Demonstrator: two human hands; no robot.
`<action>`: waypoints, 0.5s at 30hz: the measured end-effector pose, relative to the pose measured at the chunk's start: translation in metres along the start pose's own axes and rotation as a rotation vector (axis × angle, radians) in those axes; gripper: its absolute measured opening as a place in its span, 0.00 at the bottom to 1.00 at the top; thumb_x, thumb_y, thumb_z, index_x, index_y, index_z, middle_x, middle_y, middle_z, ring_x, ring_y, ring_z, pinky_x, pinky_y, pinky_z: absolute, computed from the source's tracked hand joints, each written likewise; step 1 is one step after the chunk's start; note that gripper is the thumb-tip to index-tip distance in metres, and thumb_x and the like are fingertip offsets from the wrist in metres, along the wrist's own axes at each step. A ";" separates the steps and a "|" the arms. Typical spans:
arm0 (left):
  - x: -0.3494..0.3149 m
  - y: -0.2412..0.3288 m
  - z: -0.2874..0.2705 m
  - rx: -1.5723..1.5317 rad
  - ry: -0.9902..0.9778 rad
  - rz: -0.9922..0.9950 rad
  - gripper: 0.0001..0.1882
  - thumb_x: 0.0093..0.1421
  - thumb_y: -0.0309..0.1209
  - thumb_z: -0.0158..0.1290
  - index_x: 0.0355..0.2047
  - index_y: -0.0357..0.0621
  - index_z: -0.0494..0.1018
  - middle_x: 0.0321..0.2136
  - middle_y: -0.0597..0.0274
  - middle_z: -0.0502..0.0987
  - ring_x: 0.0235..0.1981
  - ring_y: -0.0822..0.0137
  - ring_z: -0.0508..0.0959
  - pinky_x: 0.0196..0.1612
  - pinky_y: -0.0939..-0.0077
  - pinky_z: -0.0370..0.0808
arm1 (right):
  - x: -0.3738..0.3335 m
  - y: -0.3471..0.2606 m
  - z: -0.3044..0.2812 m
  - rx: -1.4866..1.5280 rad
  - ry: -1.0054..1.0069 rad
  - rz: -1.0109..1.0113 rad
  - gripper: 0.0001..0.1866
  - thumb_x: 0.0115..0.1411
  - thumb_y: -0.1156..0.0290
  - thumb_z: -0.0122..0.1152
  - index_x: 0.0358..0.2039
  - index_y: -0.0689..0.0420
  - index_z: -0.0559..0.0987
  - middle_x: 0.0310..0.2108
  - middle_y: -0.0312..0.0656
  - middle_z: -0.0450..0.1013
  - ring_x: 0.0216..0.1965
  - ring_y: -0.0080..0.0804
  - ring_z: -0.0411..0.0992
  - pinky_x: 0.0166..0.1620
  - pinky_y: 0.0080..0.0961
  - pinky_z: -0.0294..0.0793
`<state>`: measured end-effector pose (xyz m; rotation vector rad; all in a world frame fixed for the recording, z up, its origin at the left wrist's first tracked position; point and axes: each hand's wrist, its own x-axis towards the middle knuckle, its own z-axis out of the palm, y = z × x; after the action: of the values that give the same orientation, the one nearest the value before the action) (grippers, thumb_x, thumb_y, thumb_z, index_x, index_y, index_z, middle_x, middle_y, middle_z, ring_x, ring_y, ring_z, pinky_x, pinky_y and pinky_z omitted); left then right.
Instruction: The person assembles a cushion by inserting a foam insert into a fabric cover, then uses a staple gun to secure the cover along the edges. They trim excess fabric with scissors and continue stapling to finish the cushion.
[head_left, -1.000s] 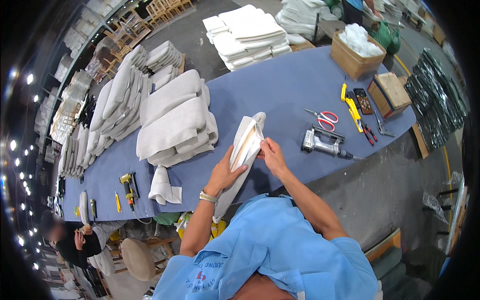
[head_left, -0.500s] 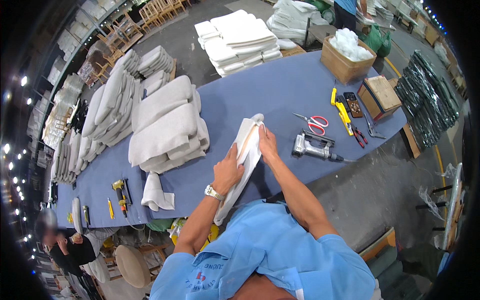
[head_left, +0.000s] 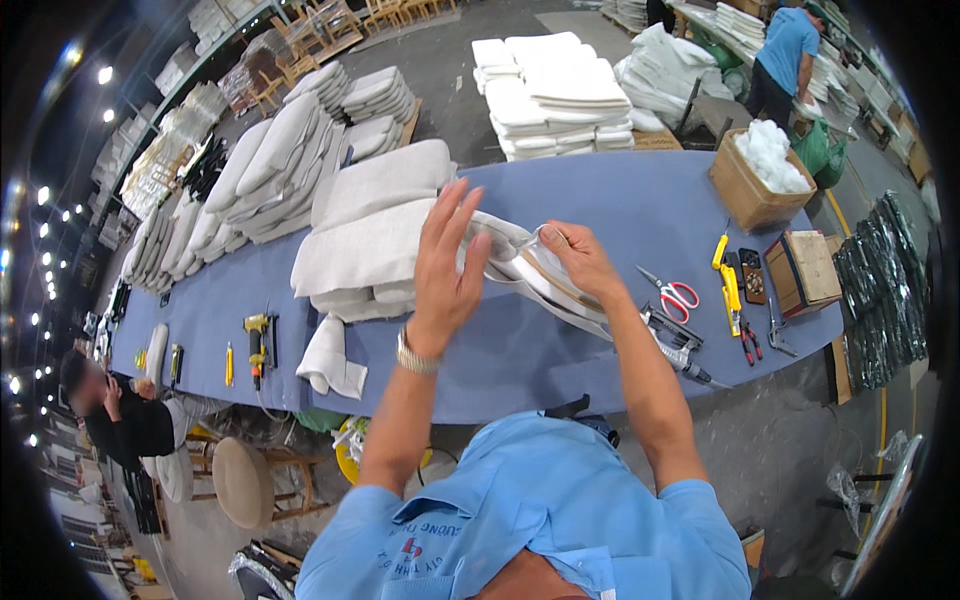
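A long light-grey padded piece [head_left: 532, 278] with a tan strip along its inside slants above the table, from the cushion stack toward my right forearm. My right hand [head_left: 583, 262] pinches its upper edge between thumb and fingers. My left hand [head_left: 449, 268] is raised at the piece's far left end, fingers stretched and slightly blurred; it covers part of that end. Behind it lies a stack of light-grey cushions [head_left: 365, 240]. A silver staple gun [head_left: 680, 342] is partly hidden by my right forearm, with red-handled scissors [head_left: 676, 300] just beyond.
On the blue-covered table [head_left: 620, 200] stand a carton of white stuffing [head_left: 745, 195] and a smaller carton [head_left: 803, 272]. Red-handled pliers [head_left: 749, 342] lie at the right. At the left are a yellow nail gun [head_left: 260, 345] and a small rolled pad [head_left: 330, 360]. Co-workers are farther off.
My left hand has let go of the padded piece and lifted, fingers opening. The piece has swung from nearly upright to a slant with its far end leftward, still in my right hand.
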<state>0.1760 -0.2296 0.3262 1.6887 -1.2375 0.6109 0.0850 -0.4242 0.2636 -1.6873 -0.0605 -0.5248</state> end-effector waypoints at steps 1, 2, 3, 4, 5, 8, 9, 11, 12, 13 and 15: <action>0.005 -0.013 0.001 0.002 -0.120 0.011 0.20 0.70 0.32 0.53 0.60 0.42 0.73 0.55 0.52 0.79 0.60 0.54 0.75 0.65 0.60 0.66 | -0.004 -0.003 0.001 -0.024 -0.023 -0.006 0.22 0.75 0.55 0.54 0.30 0.59 0.76 0.25 0.26 0.65 0.31 0.15 0.59 0.34 0.21 0.63; 0.004 -0.029 0.004 0.000 -0.242 0.023 0.19 0.70 0.33 0.53 0.59 0.43 0.75 0.54 0.53 0.80 0.57 0.54 0.76 0.63 0.61 0.68 | -0.006 -0.006 -0.001 -0.102 -0.042 0.021 0.20 0.74 0.57 0.56 0.30 0.60 0.77 0.25 0.27 0.66 0.31 0.16 0.60 0.34 0.21 0.64; 0.008 -0.036 0.001 -0.003 -0.374 0.047 0.18 0.70 0.34 0.52 0.58 0.44 0.76 0.53 0.55 0.81 0.54 0.55 0.77 0.60 0.62 0.69 | -0.005 -0.009 -0.006 -0.176 -0.048 0.041 0.19 0.73 0.59 0.58 0.30 0.61 0.77 0.25 0.28 0.67 0.31 0.16 0.61 0.34 0.21 0.64; 0.009 -0.038 -0.010 -0.070 -0.556 -0.078 0.21 0.72 0.39 0.50 0.62 0.50 0.74 0.57 0.59 0.79 0.57 0.57 0.75 0.65 0.62 0.64 | -0.004 -0.012 -0.008 -0.250 -0.053 0.063 0.17 0.72 0.61 0.60 0.30 0.61 0.78 0.25 0.29 0.68 0.31 0.17 0.62 0.34 0.21 0.65; 0.017 -0.036 -0.019 -0.078 -0.633 -0.053 0.22 0.71 0.41 0.51 0.62 0.50 0.74 0.57 0.59 0.79 0.57 0.56 0.75 0.64 0.62 0.64 | 0.000 -0.015 -0.007 -0.201 -0.033 0.009 0.15 0.70 0.62 0.61 0.32 0.61 0.80 0.25 0.31 0.70 0.30 0.19 0.64 0.34 0.22 0.67; 0.026 -0.026 -0.039 -0.109 -0.866 -0.036 0.27 0.67 0.44 0.57 0.64 0.49 0.72 0.57 0.60 0.78 0.58 0.56 0.75 0.63 0.60 0.65 | -0.001 -0.017 -0.001 -0.119 0.015 -0.095 0.11 0.67 0.65 0.65 0.35 0.61 0.83 0.26 0.36 0.76 0.28 0.21 0.68 0.34 0.24 0.70; 0.027 -0.026 -0.038 -0.124 -0.850 0.007 0.28 0.66 0.43 0.59 0.64 0.50 0.72 0.57 0.59 0.78 0.57 0.55 0.75 0.61 0.60 0.67 | 0.001 -0.014 0.001 -0.123 0.038 -0.112 0.10 0.66 0.66 0.65 0.36 0.61 0.83 0.27 0.35 0.76 0.28 0.21 0.68 0.34 0.24 0.70; 0.028 -0.028 -0.035 -0.156 -0.815 0.090 0.31 0.63 0.41 0.61 0.65 0.51 0.71 0.57 0.57 0.78 0.55 0.53 0.77 0.59 0.59 0.71 | 0.006 -0.008 0.001 -0.105 0.044 -0.093 0.10 0.65 0.67 0.66 0.36 0.61 0.84 0.27 0.35 0.77 0.28 0.21 0.69 0.34 0.23 0.70; 0.028 -0.026 -0.034 -0.180 -0.884 0.042 0.32 0.62 0.40 0.63 0.66 0.51 0.70 0.57 0.57 0.78 0.54 0.52 0.78 0.57 0.59 0.73 | 0.010 -0.004 -0.001 -0.084 0.027 -0.057 0.10 0.65 0.67 0.67 0.36 0.61 0.84 0.27 0.35 0.78 0.29 0.20 0.69 0.34 0.23 0.70; 0.029 -0.021 -0.034 -0.203 -0.952 -0.006 0.33 0.61 0.39 0.64 0.66 0.52 0.70 0.57 0.57 0.78 0.53 0.51 0.79 0.55 0.59 0.75 | 0.013 0.000 -0.003 -0.064 0.012 -0.021 0.10 0.64 0.67 0.67 0.36 0.61 0.84 0.28 0.35 0.78 0.29 0.20 0.69 0.34 0.22 0.69; 0.029 -0.013 -0.030 -0.214 -1.057 -0.056 0.34 0.59 0.37 0.65 0.66 0.53 0.70 0.56 0.57 0.79 0.50 0.51 0.80 0.52 0.61 0.78 | 0.019 0.001 -0.004 0.020 -0.069 0.040 0.09 0.63 0.67 0.69 0.35 0.61 0.84 0.29 0.35 0.78 0.30 0.19 0.70 0.35 0.21 0.70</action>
<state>0.2025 -0.2159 0.3583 1.8815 -1.8570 -0.5427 0.1008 -0.4332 0.2696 -1.6838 -0.0814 -0.4351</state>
